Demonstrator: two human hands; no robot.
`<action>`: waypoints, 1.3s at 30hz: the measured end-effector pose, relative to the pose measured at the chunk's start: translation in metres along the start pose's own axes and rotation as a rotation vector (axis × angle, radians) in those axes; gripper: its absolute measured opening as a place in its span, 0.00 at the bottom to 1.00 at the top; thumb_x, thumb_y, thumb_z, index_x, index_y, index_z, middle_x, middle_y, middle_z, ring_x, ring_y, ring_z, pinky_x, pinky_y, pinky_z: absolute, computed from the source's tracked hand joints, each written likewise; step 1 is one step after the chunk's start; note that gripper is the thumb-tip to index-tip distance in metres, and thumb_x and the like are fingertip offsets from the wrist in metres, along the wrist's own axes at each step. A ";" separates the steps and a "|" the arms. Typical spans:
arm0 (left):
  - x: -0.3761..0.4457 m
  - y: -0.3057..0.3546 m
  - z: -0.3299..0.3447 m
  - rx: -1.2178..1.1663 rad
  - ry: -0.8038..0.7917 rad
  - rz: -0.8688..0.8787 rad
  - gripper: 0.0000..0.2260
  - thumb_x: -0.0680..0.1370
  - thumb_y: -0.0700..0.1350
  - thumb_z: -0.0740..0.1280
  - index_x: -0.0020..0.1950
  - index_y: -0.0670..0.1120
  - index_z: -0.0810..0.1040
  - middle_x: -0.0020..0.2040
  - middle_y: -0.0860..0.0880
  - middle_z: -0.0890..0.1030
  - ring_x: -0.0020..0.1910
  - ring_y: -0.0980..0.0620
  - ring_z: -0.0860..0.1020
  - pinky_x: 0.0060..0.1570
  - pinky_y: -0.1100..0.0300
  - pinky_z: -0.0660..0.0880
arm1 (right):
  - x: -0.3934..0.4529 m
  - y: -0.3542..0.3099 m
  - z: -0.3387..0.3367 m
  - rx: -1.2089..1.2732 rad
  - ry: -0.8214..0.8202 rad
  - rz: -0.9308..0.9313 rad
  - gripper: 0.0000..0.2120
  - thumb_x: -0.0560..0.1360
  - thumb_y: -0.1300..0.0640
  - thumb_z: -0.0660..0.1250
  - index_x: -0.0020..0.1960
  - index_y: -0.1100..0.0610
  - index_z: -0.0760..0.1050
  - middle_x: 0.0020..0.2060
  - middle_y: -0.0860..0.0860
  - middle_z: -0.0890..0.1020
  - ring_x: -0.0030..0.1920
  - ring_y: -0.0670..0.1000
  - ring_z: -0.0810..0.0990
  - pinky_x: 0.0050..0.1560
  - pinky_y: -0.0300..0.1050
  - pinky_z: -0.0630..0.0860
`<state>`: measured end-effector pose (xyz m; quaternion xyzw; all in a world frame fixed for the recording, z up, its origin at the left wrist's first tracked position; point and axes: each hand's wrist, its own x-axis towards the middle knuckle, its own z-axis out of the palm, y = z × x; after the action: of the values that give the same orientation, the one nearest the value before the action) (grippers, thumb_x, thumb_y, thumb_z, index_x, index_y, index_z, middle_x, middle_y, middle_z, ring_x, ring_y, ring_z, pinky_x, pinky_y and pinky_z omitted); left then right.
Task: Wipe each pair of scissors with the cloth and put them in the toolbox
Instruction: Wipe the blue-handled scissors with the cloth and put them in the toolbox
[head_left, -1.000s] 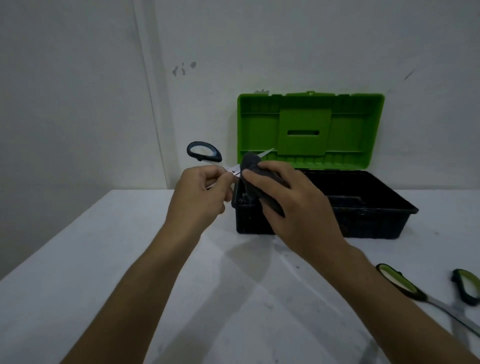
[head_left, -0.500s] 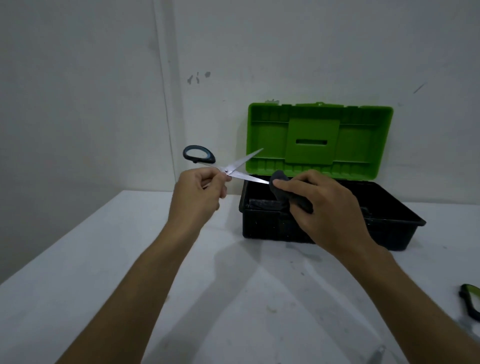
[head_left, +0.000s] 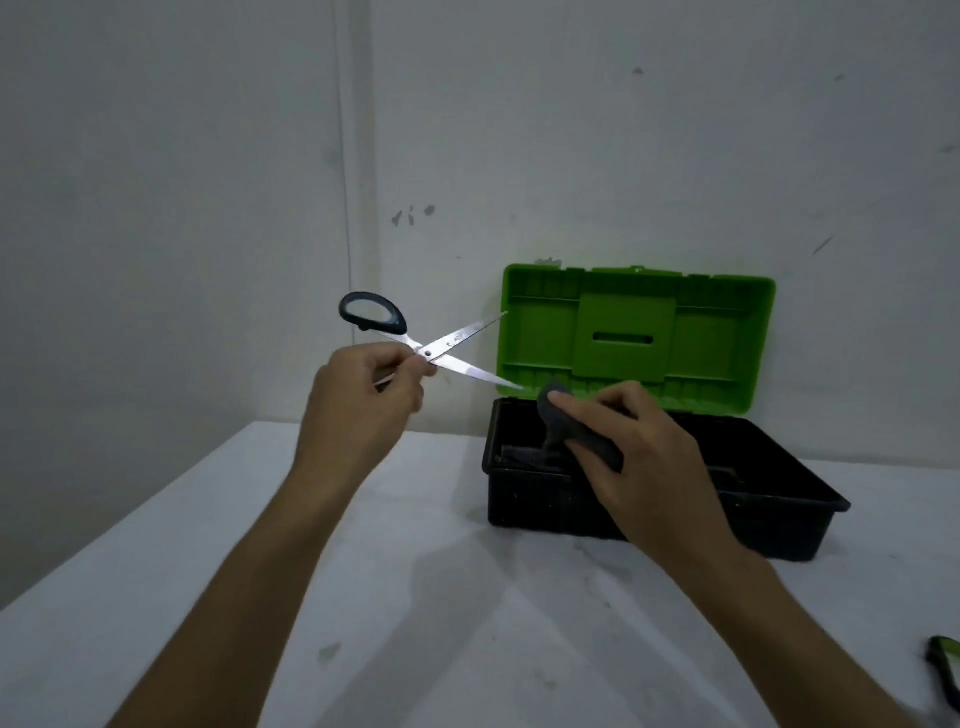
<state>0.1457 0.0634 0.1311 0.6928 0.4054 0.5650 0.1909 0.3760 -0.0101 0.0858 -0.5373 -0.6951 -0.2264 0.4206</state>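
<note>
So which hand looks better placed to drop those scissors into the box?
Probably the left hand: it already holds the open black-handled steel scissors beside the black toolbox with the green lid. The right hand is busy gripping the dark cloth.

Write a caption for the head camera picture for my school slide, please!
Left hand holds open scissors; right hand holds a cloth by the toolbox.
</note>
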 end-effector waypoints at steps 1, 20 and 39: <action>0.001 -0.002 -0.001 0.025 -0.004 -0.004 0.10 0.79 0.46 0.65 0.39 0.52 0.82 0.26 0.55 0.77 0.23 0.61 0.72 0.33 0.61 0.69 | 0.002 0.001 -0.005 -0.011 0.025 0.010 0.22 0.74 0.58 0.73 0.68 0.50 0.77 0.49 0.50 0.74 0.42 0.51 0.76 0.39 0.43 0.76; -0.013 0.012 0.021 -0.027 -0.351 0.056 0.10 0.79 0.45 0.65 0.42 0.47 0.85 0.26 0.55 0.76 0.24 0.61 0.70 0.29 0.70 0.66 | 0.014 0.027 -0.035 -0.110 0.082 0.141 0.15 0.77 0.56 0.69 0.63 0.50 0.79 0.50 0.49 0.71 0.43 0.50 0.75 0.38 0.36 0.67; -0.020 0.017 0.025 0.116 -0.455 0.044 0.12 0.80 0.47 0.64 0.43 0.45 0.84 0.27 0.54 0.77 0.23 0.63 0.71 0.28 0.70 0.64 | 0.013 0.006 -0.031 -0.177 0.045 0.073 0.19 0.76 0.64 0.65 0.61 0.47 0.81 0.55 0.51 0.77 0.50 0.54 0.75 0.40 0.43 0.72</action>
<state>0.1744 0.0425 0.1231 0.8207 0.3685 0.3743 0.2249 0.3916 -0.0251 0.1127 -0.5919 -0.6430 -0.2834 0.3949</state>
